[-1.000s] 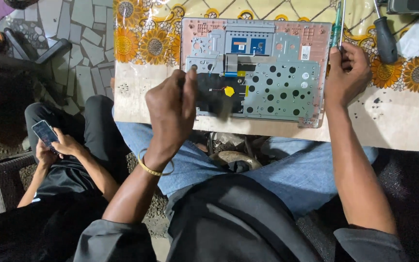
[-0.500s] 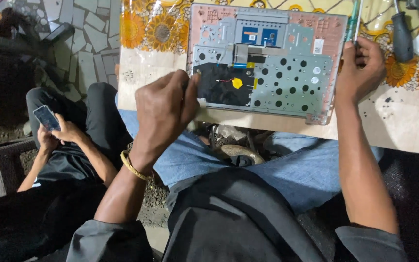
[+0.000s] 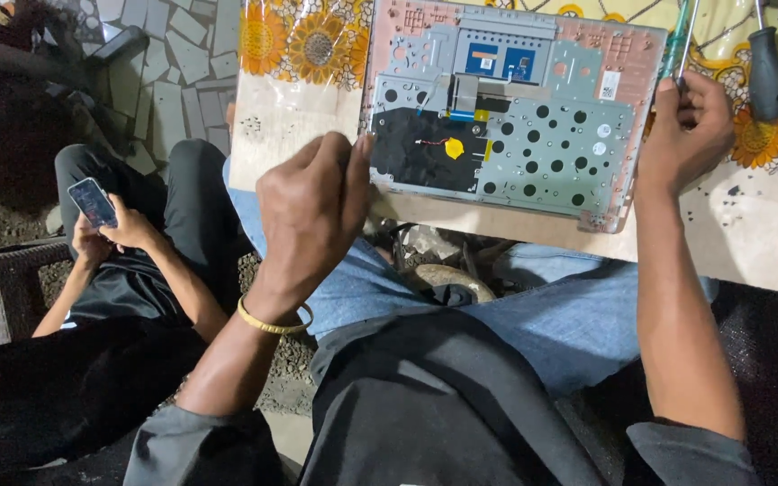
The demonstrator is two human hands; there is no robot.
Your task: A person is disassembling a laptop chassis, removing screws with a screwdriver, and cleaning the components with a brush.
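Head view, looking straight down: an opened laptop base (image 3: 515, 117), its inner metal frame and pink-toned shell exposed, lies on a counter (image 3: 767, 243) covered with a sunflower-print cloth. The left hand (image 3: 312, 211) hangs at the base's near left corner, fingers curled loosely together with the tips at the edge of a black sheet (image 3: 420, 162); whether they pinch anything cannot be told. The right hand (image 3: 686, 130) is closed around a thin green-handled screwdriver (image 3: 684, 40) at the base's right edge. Steady work here would seem to call for pinning the base flat with one hand and lifting the black sheet slowly by its corner, sparing the thin red wire that crosses it. A yellow sticker (image 3: 454, 148) sits on the black sheet; two blue rectangular patches (image 3: 502, 61) lie near the far edge, and a small white square label (image 3: 610, 85) sits toward the right. A black-handled screwdriver (image 3: 765, 72) rests on the cloth. At left, another person seated low holds a phone (image 3: 94, 202).
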